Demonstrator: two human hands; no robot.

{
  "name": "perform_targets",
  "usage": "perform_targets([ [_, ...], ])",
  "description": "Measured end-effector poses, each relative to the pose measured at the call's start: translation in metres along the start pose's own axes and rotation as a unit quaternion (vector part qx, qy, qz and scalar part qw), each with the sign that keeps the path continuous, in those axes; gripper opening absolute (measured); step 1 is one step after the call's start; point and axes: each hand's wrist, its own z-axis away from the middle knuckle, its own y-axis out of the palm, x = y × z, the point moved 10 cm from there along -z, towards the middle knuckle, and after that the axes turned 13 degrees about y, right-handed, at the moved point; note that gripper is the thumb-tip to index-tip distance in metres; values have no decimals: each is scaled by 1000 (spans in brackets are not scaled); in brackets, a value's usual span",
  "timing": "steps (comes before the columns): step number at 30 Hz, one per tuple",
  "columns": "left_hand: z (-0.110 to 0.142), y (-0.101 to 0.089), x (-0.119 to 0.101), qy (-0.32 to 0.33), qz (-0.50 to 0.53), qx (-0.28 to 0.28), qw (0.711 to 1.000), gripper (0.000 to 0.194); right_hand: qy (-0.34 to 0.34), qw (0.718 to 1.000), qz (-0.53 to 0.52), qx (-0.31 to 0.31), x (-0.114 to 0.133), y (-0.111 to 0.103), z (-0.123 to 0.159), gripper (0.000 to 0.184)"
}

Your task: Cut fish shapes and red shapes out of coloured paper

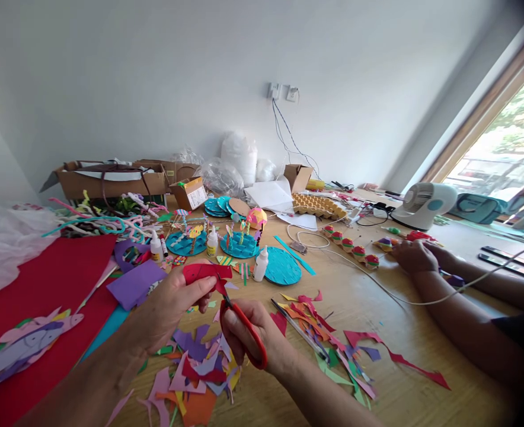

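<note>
My left hand (pixel 175 302) pinches a piece of red paper (pixel 204 272) between thumb and fingers. My right hand (pixel 257 332) grips red-handled scissors (pixel 255 341), whose blades meet the paper's right end. Colourful paper scraps (pixel 200 367) lie on the table under both hands. Just beyond them stand white glue bottles (pixel 261 264), and a round turquoise disc (pixel 282 266) lies flat. Turquoise bases (pixel 239 244) carry small paper fish on twisted stems. A pen (pixel 300 328) rests among more scraps to the right.
At right, a co-worker's hands (pixel 415 258) work near a row of painted egg-carton cups (pixel 348 245). A white cable (pixel 395 299) crosses the table. Red sheets (pixel 66 279) and paper fish cutouts (pixel 31 344) lie at left. Cardboard boxes (pixel 111 182) and a fan (pixel 424 204) stand farther back.
</note>
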Motion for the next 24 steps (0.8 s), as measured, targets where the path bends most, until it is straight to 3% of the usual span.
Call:
perform_targets([
  [24,4,2,1,6,46,-31,998,17,-4,1000,-20,-14,1,-2,2,63],
])
